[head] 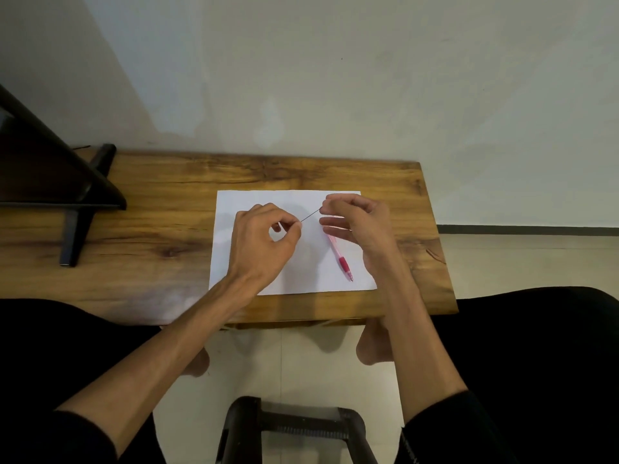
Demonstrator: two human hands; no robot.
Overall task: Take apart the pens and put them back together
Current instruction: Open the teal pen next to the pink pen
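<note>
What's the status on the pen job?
Left hand and right hand each pinch an end of a thin dark rod, above the paper. Red pen lies on paper, untouched. Nothing in the way.

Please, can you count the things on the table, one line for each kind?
Pen: 1
Paper: 1
Thin rod held between left hand and right hand: 1
Black stand: 1
Total: 4

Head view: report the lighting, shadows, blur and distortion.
Head view: soft, even light, no glare; faint shadows of both hands fall on the white paper; the wide-angle lens bows the table edges; the thin dark rod between the left hand and right hand is too fine to identify; red pen sharp.
</note>
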